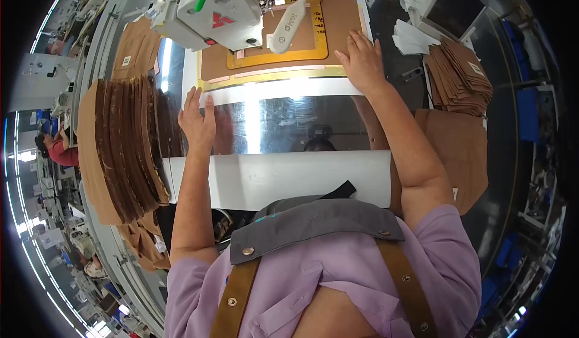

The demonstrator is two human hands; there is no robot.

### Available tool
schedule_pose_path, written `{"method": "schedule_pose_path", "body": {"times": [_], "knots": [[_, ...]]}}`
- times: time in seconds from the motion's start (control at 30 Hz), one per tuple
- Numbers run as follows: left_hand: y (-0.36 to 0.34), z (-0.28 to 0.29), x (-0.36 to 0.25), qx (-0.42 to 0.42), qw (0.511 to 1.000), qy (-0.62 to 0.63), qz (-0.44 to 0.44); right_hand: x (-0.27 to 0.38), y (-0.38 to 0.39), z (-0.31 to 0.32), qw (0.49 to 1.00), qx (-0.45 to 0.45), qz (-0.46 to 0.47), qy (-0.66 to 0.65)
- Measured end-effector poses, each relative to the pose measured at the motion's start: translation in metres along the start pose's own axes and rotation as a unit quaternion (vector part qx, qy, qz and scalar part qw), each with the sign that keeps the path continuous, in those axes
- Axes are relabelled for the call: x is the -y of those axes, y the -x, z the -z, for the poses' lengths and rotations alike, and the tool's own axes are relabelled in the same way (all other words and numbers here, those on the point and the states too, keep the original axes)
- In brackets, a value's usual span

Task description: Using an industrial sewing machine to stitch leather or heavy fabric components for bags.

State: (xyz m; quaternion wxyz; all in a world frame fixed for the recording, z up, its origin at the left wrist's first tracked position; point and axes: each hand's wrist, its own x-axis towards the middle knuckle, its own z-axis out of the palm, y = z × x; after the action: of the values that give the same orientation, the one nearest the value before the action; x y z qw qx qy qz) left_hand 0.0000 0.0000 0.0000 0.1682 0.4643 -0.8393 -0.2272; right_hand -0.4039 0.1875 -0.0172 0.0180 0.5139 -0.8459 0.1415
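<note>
A brown template board [344,24] with yellow edging and a yellow inner frame [319,33] lies under the white head [223,21] of a sewing machine. My right hand [365,60] rests, fingers apart, on the board's right side near its front corner. My left hand [196,121] has its fingers extended at the board's front left corner, over the white strip beside it. Between my forearms is a shiny metal plate [283,124], with a white panel [277,178] along its near side.
Upright brown pieces [123,145] are packed at the left, with flat pieces [132,48] behind. Brown stacks [458,75] and larger pieces [458,157] sit at the right, near white scraps [407,36] and a screen [449,9]. A person in red [63,151] is far left.
</note>
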Motion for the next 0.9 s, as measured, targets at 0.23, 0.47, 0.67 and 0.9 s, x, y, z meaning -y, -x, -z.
{"method": "schedule_pose_path", "body": {"times": [0.23, 0.47, 0.67, 0.9], "knots": [[-0.055, -0.037, -0.035, -0.087, 0.984, -0.157, -0.015, -0.009, 0.008, 0.016, 0.989, -0.034, -0.095, 0.110], [-0.078, -0.052, -0.066, -0.080, 0.966, -0.238, -0.056, -0.002, 0.009, 0.011, 0.986, -0.056, -0.092, 0.124], [-0.080, -0.027, -0.079, -0.086, 0.956, -0.261, -0.100, 0.028, 0.002, 0.031, 0.980, 0.022, -0.194, 0.041], [-0.037, -0.009, -0.068, -0.064, 0.981, -0.104, -0.148, 0.025, 0.062, 0.028, 0.977, -0.100, -0.184, -0.042]]}}
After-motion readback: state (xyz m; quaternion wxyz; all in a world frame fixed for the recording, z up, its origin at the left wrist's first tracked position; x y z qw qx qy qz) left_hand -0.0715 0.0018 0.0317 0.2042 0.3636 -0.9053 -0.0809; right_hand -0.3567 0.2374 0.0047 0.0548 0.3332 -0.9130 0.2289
